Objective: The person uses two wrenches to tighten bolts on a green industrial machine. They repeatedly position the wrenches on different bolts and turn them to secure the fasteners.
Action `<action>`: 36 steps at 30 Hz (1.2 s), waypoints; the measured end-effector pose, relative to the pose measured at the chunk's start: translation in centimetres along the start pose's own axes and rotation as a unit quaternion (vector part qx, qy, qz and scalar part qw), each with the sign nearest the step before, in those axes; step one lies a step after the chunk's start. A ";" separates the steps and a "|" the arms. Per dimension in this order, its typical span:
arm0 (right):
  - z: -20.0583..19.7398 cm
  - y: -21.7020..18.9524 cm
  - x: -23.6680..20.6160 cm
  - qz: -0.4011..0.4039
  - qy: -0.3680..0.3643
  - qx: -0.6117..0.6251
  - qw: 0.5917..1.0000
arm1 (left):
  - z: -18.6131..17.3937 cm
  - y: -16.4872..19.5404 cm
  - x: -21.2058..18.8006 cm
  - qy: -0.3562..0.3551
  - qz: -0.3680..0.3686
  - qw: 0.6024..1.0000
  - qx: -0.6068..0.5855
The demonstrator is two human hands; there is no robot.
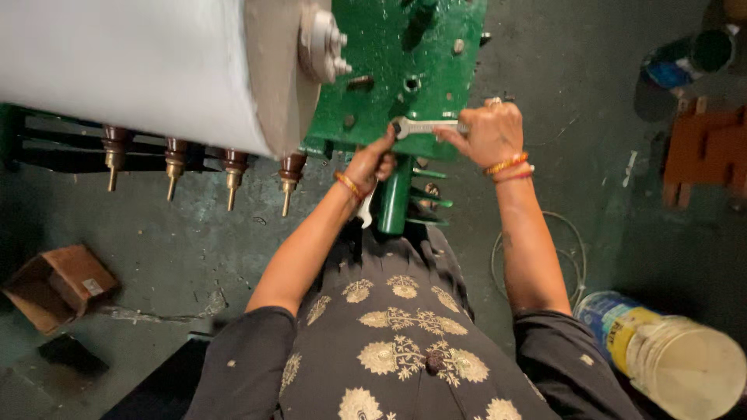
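I look down at a green metal machine body [405, 54] with bolt holes along its edge. My right hand [489, 134], with bangles at the wrist, grips the shaft of a silver open-end spanner [424, 126] whose jaw sits at the plate's front edge. My left hand [372, 162] is closed just under that jaw, thumb up against the spanner head, and holds a second pale spanner [366, 208] that hangs down below the fist. A green pipe [395, 204] runs down from the plate between my arms.
A large grey-white cylinder [132, 62] lies at the upper left, above several brown insulators with brass tips [175, 167]. A cardboard box [58, 284] lies on the floor at left. A white plastic bucket [677, 354] stands lower right, orange blocks [708, 152] at right.
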State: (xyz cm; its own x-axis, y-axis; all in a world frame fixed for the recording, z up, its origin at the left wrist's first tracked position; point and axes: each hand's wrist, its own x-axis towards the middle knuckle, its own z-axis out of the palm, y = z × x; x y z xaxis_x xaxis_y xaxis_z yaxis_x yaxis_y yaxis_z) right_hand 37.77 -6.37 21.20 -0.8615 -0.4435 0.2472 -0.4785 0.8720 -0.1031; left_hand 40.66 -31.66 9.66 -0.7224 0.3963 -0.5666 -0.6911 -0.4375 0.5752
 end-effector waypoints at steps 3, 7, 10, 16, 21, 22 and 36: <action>-0.1 -2.1 -1.7 0.065 0.009 -0.021 0.998 | -0.9 -0.2 1.3 -0.040 -0.013 0.999 -0.021; 0.4 -7.1 -5.4 0.161 0.078 -0.069 0.981 | -1.4 -0.5 2.5 -0.058 -0.008 0.998 -0.009; 1.2 -11.8 -7.7 0.220 0.096 -0.070 0.968 | -1.3 -0.7 2.5 -0.045 -0.002 0.999 -0.019; -0.3 -10.3 -6.5 0.262 0.001 -0.009 0.965 | -0.5 -1.1 1.2 -0.015 -0.002 1.000 -0.013; -2.7 -1.4 -3.5 0.112 -0.055 -0.023 0.992 | -0.3 -1.4 -0.2 -0.063 -0.004 0.998 -0.031; -2.8 0.3 -2.4 0.057 -0.057 -0.005 0.997 | -0.2 -1.3 -0.5 -0.049 -0.004 0.998 -0.028; -1.1 2.7 4.5 -0.146 -0.131 0.004 0.981 | 0.5 -1.6 -1.6 -0.016 0.016 0.999 -0.025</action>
State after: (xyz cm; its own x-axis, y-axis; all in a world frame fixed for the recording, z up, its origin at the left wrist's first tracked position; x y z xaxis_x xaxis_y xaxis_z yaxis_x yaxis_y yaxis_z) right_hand 32.83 -5.78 23.13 -0.7008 -0.7133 0.0120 -0.7120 0.6983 -0.0731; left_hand 42.97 -31.21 9.92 -0.7452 0.4064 -0.5288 -0.6662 -0.4900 0.5622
